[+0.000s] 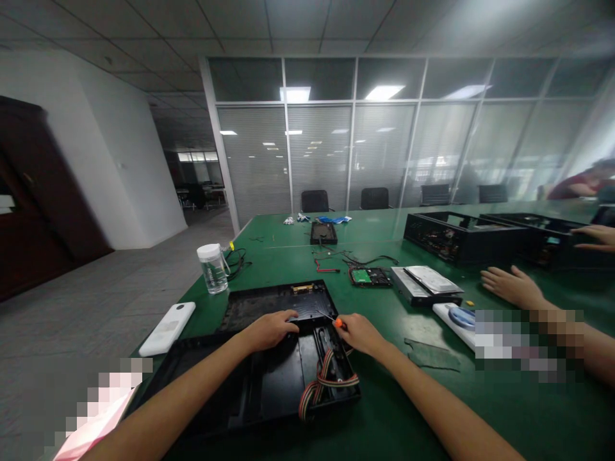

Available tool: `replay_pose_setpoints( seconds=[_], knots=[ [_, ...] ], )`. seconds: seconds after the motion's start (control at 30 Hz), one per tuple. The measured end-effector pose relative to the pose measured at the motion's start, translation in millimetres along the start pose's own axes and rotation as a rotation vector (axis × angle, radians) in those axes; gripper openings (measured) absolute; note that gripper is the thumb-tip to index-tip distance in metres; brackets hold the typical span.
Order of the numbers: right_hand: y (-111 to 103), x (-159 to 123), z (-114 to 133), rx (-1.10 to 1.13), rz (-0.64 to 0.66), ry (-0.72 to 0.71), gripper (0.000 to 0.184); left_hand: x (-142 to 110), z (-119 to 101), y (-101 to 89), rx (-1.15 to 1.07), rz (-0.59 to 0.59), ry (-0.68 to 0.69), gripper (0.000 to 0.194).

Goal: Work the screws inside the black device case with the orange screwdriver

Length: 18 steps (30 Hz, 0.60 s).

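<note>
Screwdriver [339,323] gripped in our right hand [361,334] over black casing [266,302] near left edge of table [283,256] — grip of left hand [270,330] unclear.

I can't read a single word from here: dark lettering [208,277] runs up the bottle [218,278], but it's too small to make out.

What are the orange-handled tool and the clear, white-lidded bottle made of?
Orange-handled tool: handle probably plastic, from its bright colour; shaft likely metal, thin and greyish. Clear, white-lidded bottle: transparent walls, plastic or glass; opaque lid, likely plastic.
</note>
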State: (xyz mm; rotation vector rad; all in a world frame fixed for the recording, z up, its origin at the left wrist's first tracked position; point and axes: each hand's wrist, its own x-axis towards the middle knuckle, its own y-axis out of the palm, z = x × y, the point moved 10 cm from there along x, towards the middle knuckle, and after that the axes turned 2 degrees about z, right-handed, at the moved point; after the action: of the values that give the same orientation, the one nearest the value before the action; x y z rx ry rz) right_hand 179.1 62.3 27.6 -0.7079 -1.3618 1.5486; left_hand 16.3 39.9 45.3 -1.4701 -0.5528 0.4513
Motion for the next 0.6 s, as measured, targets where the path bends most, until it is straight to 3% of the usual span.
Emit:
replay_pose_setpoints(
  seconds=[0.23, 0.37, 0.5, 0.6],
  knots=[
    [2, -3, 7, 0.015, 0.051, -0.075, 0.021, 0, 7, 5.1, 0.090, 0.018, -0.024, 0.020],
    [1, -4, 11, 0.025, 0.058, -0.084, 0.027, 3, -4, 4.8, 0.200, -0.016, 0.038, 0.020],
    [8, -2, 2, 0.055, 0.081, 0.071, 0.027, 3, -19, -14.2, 0.248, -0.088, 0.100, 0.017],
    [14, -2, -7, 0.101, 0.098, 0.228, 0.028, 8, -18, -31.4, 0.206, -0.099, 0.033, 0.015]
  ],
)
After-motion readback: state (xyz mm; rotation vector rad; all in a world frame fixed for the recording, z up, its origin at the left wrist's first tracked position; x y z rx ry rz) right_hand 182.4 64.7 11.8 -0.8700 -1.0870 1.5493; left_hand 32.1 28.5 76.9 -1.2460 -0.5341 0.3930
